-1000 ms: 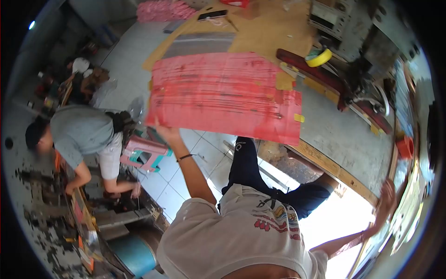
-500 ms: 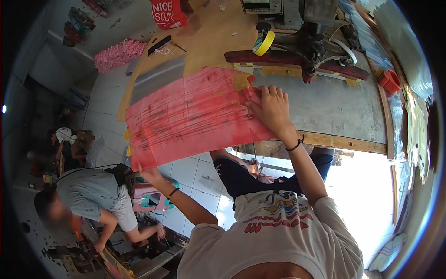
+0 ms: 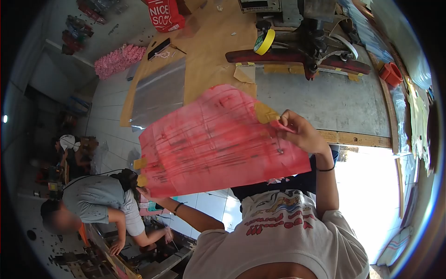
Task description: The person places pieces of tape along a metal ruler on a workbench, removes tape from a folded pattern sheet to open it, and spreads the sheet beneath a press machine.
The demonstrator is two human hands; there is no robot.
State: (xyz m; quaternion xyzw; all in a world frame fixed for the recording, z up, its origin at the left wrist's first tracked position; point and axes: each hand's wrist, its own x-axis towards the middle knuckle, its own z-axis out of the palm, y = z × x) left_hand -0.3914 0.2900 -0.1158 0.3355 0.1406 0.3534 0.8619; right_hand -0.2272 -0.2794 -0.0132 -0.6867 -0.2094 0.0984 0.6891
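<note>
A translucent red plastic sheet (image 3: pixel 218 144), creased and marked with dark streaks, is held up in front of my body, over the table's near edge. Pieces of yellow tape (image 3: pixel 266 113) stick to its upper right part and its left edge. My right hand (image 3: pixel 304 132) pinches a bunched fold of the sheet near the right side. At the lower left corner, my left hand (image 3: pixel 151 195) grips the sheet's edge, its fingers partly hidden behind it. Beyond the sheet lies a clear plastic sheet (image 3: pixel 158 93) on the brown-covered table (image 3: pixel 209 56).
A press-like machine (image 3: pixel 316 46) with a dark red bar stands at the back right, with a yellow tape roll (image 3: pixel 264 42) on it. An orange-red tape ring (image 3: pixel 390 74) sits at the right edge. A co-worker (image 3: pixel 97 200) bends over equipment at lower left.
Both hands have drawn the red sheet off the table, back toward my body and to the right. Its right part is lifted away, uncovering more of the clear sheet and the tabletop.
</note>
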